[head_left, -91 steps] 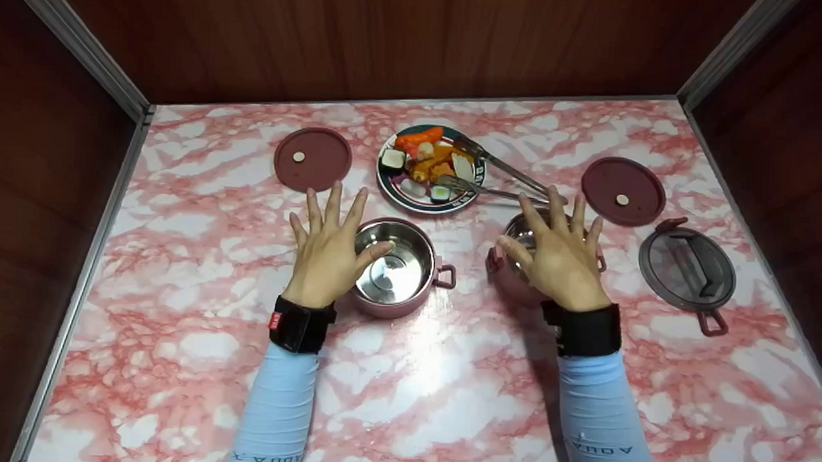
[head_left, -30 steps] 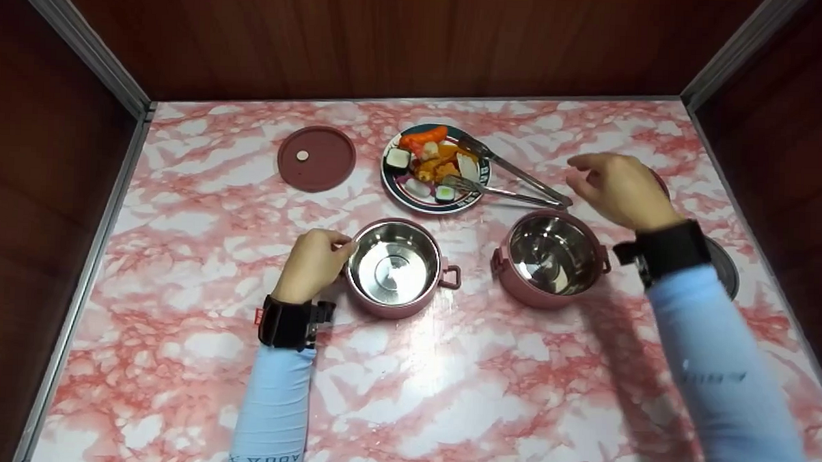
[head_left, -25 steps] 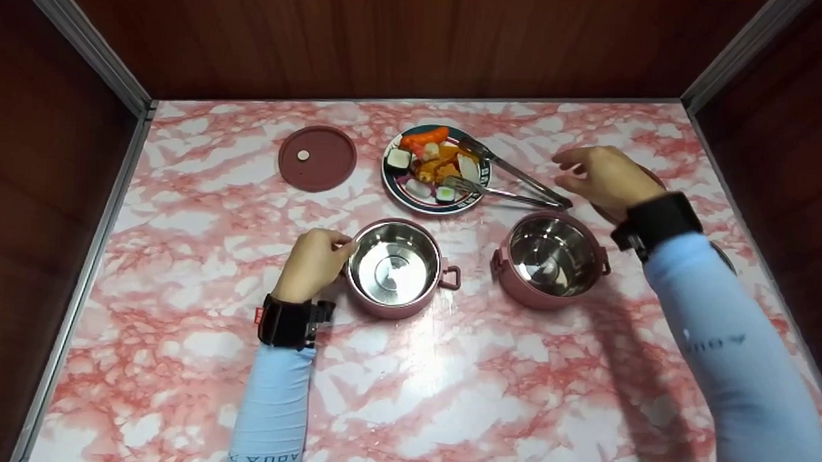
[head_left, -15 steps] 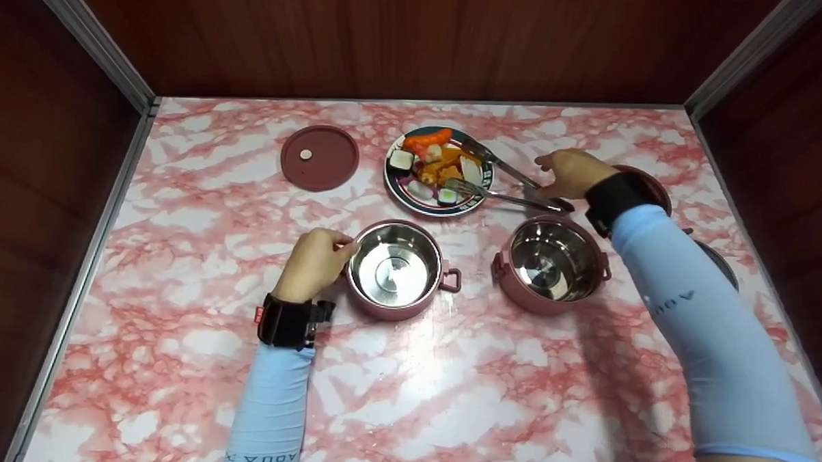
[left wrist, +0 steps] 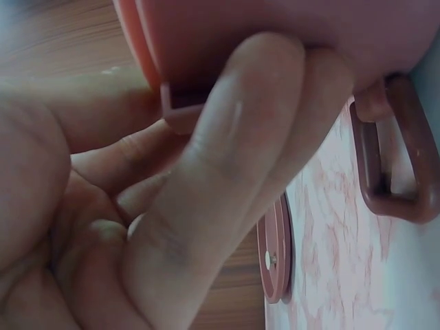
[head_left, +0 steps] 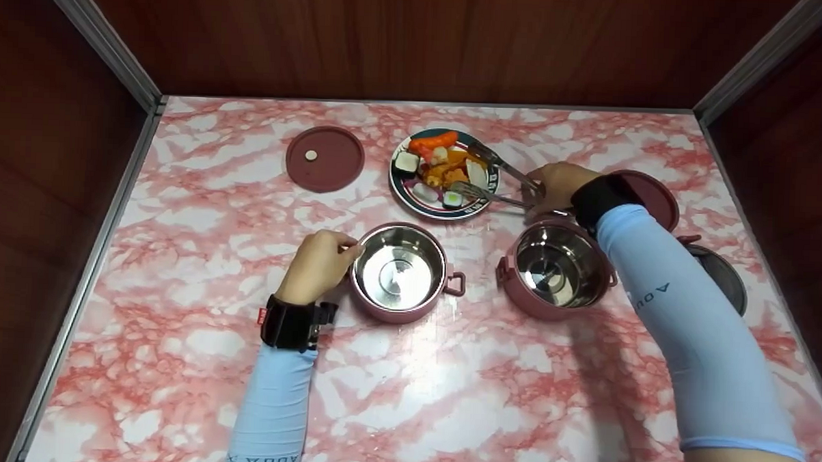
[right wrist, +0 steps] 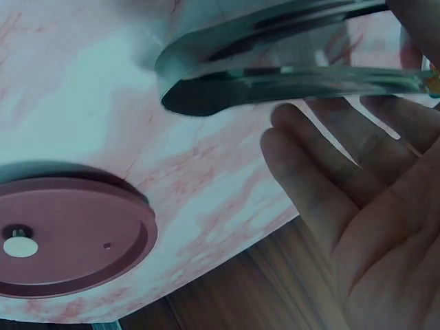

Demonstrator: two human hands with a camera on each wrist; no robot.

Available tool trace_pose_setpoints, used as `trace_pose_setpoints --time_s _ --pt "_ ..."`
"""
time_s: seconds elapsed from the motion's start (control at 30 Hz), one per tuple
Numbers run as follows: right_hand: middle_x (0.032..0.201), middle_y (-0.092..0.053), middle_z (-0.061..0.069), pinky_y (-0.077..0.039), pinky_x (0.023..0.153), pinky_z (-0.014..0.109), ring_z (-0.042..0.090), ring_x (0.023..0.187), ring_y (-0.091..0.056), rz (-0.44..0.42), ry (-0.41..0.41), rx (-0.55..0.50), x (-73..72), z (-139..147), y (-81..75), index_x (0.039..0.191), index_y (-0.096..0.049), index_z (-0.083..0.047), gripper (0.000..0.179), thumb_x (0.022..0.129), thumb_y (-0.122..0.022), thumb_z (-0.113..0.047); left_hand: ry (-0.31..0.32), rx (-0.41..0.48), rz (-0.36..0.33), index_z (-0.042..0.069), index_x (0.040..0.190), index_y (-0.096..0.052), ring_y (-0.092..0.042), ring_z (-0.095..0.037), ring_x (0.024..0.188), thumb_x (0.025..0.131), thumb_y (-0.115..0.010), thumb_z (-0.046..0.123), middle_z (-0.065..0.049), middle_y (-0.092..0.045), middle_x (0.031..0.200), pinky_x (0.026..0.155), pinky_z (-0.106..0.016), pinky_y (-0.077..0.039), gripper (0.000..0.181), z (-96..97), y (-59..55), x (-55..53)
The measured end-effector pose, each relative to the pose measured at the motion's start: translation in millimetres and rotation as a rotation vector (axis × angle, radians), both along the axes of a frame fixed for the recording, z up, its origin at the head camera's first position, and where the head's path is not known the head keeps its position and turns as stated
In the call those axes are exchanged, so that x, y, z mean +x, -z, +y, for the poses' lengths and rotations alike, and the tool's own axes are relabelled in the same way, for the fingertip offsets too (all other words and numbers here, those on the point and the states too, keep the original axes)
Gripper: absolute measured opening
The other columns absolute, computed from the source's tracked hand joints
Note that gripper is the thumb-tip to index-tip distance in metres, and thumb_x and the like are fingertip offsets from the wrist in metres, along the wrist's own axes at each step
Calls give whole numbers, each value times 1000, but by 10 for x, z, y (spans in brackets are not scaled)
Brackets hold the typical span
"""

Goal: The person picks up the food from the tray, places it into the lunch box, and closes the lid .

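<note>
pink-marbled table (head_left: 460,390) between dark walls (head_left: 417,43)

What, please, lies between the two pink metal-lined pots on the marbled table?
The head view shows bare tabletop there, with a side handle of the left pot and one of the right pot jutting in.

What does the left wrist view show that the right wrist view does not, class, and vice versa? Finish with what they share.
Only the left wrist view: the left grip holding a pink pot, and a loop handle.

Only the right wrist view: the right grip at the metal tongs.

Both: marbled tabletop, wood-grain panelling, and a round maroon lid with a pale knob.
</note>
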State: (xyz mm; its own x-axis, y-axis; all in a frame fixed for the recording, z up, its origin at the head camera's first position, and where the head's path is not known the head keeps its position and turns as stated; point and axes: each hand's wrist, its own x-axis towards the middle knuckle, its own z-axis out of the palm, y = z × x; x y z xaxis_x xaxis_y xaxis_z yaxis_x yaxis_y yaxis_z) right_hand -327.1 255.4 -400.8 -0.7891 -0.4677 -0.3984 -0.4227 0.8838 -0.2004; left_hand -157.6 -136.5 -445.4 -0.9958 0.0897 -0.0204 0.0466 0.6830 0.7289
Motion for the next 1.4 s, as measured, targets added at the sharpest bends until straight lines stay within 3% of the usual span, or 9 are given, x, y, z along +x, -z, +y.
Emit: trace_pose_setpoints --time_s 0.23,0.5,0.77,0.97,1.1,1.23,1.33,1.4 --pt "91 -66 9 -48 87 45 29 90 -59 6 17 7 37 2 -9 116 -63 -3 50 76 -83 -26 4 3 0 0 100 -77 -62 -22 80 95 -65 17 -9 -71 88 73 -36 -50 21 16 -7 4" --pt "99 -65 13 -49 82 45 30 90 -58 15 28 49 58 18 -151 121 -60 -1 58 78 -80 -35 5 -2 -11 1 100 -77 -61 -21 76 96 -66 18 -8 -71 86 69 -34 -49 21 21 -20 3" --pt "84 -63 10 -47 71 40 26 77 -59 71 31 -77 191 4 -424 126 -60 1 53 82 -73 -26 4 0 -22 0 102 -77 -62 -22 81 96 -65 20 -9 -72 91 74 -36 -50 23 14 -22 -8" --pt "79 -63 7 -46 63 33 20 68 -58 77 96 -179 302 22 -541 121 -62 -4 40 86 -70 -24 3 -8 -7 1 101 -77 -62 -21 78 96 -65 19 -8 -71 88 72 -35 -49 22 -9 -9 -4" --pt "80 -61 8 -47 56 33 21 65 -56 91 188 -213 477 22 -650 116 -62 -7 34 91 -68 -29 2 -15 5 2 101 -77 -61 -20 73 96 -65 19 -7 -71 85 69 -33 -49 22 -15 2 -4" --pt "93 -63 16 -52 65 45 29 75 -60 96 313 -207 793 -1 -720 120 -61 -5 43 95 -62 -41 1 -15 -2 2 102 -77 -62 -21 75 96 -65 20 -7 -71 87 70 -34 -49 23 -10 1 -4" --pt "96 -64 18 -54 63 48 31 74 -62 65 408 -233 1053 -30 -667 127 -57 -3 48 99 -56 -43 1 -18 -2 2 102 -77 -62 -21 79 96 -65 20 -7 -71 89 72 -36 -49 23 -4 -1 -4" --pt "91 -63 16 -53 55 42 28 66 -60 53 452 -245 1201 -55 -605 125 -56 -3 45 101 -53 -41 3 -23 3 2 101 -77 -62 -22 80 96 -65 20 -8 -72 89 74 -36 -49 22 -2 -1 -4"
